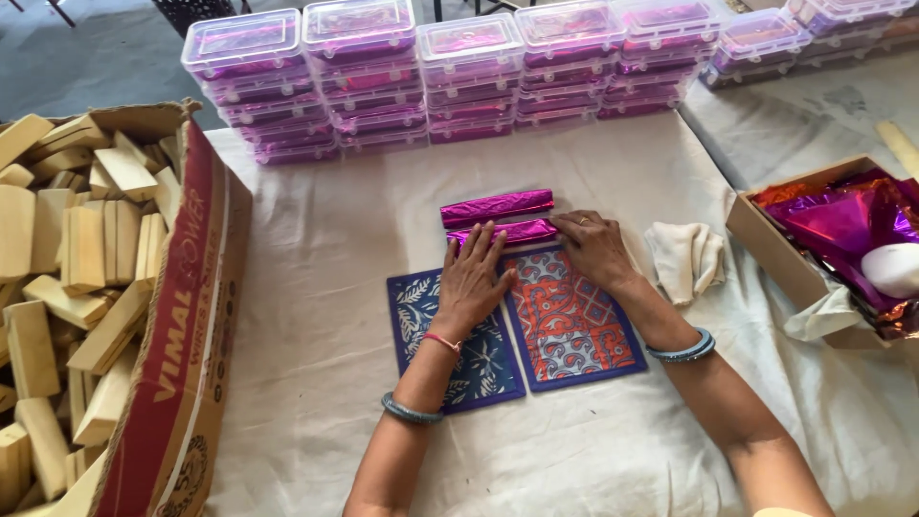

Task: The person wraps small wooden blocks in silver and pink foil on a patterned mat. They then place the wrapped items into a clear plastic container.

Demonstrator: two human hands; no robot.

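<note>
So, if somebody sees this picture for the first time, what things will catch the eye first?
Probably the shiny purple foil: stacked clear boxes along the table's far edge hold it, and both hands, left hand and right hand, press on a foil-wrapped block, with another wrapped block just behind. At the left, a big cardboard carton brims with pale wooden blocks.

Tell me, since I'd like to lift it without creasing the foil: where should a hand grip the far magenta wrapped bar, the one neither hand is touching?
Probably across the middle of the far magenta bar, coming from above, fingers on its two long sides. It lies flat and lengthwise on the cloth, and both hands, left hand and right hand, rest on the nearer bar.
</note>
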